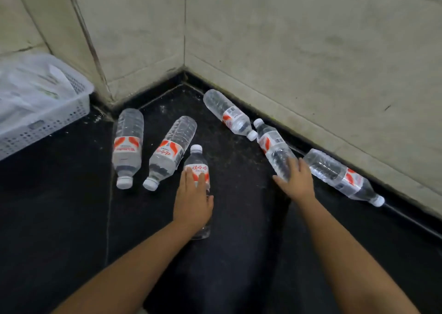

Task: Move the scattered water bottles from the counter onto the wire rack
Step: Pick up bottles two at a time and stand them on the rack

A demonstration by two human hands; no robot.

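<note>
Bottles (196, 167) (275, 149) lying on counter (71, 206), one under each hand (193, 200) (297, 182).

Six bottles lie on the counter (71, 218): two (128, 146) (171, 151) far left, one (198, 170) near centre under the left hand (192, 201), three (228, 113) (272, 146) (339, 175) along the right wall (311, 50), right hand (297, 182) on the middle one, basket (47, 122) far left.
</note>
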